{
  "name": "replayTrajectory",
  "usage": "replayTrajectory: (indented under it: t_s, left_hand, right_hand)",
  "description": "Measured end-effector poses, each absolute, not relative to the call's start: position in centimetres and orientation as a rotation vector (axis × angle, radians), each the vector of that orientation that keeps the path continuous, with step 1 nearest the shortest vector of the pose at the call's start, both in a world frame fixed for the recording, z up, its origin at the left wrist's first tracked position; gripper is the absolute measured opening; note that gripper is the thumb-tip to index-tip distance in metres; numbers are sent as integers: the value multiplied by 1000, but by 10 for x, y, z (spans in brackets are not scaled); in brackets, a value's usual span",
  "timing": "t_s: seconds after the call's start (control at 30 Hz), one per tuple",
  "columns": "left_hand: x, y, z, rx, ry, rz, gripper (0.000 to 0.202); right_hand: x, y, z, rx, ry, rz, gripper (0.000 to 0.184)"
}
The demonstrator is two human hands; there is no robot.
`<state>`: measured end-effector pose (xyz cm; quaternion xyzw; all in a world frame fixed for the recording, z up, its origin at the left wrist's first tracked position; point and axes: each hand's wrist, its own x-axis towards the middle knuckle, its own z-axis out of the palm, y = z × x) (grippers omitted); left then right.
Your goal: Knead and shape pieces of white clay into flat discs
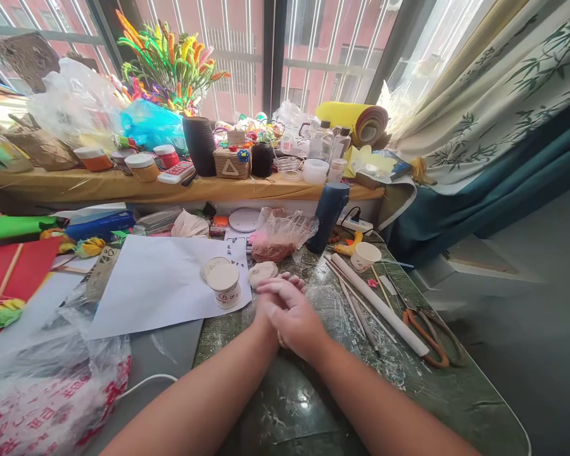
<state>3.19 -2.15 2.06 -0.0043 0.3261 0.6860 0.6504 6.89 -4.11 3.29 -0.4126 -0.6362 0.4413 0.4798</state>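
Note:
Over the dark green tabletop [285, 405], my left hand [267, 311] and my right hand [298, 315] are pressed palm to palm, the right lying over the left. The fingers are closed together, and whatever is between the palms, if anything, is hidden. Just beyond the fingertips lies a flat, pale lump of clay [263, 274]. To its left a paper cup [227, 288] with a pale top stands on a white sheet of paper [156, 285], with a pale round disc [213, 266] behind it. A plastic bag of reddish-brown clay [275, 247] sits behind the lump.
Right of my hands lie a white rolling pin [382, 307], thin sticks [354, 307] and orange-handled scissors [427, 335]. A dark blue bottle [327, 218] and another paper cup [365, 256] stand farther back. A crumpled plastic bag [52, 392] covers the near left.

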Motion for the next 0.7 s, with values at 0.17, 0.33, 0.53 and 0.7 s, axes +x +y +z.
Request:
replayTrajectory:
  t_s: [0.17,0.33,0.53,0.7]
  left_hand:
    - [-4,2,47,-23,674,1345,17]
    - [-21,7,75,58,578,1598,17]
    - [-22,3,85,444,735,1903,14]
    - [-13,-7,74,553,769,1910,17]
  right_hand:
    - [68,-83,32,-1034,-655,1230,35]
    - [27,-119,31,-850,-269,1658,26]
    - [-12,-107,47,-789,108,1892,27]
    - [-24,-102,40,-866,219,1834,52]
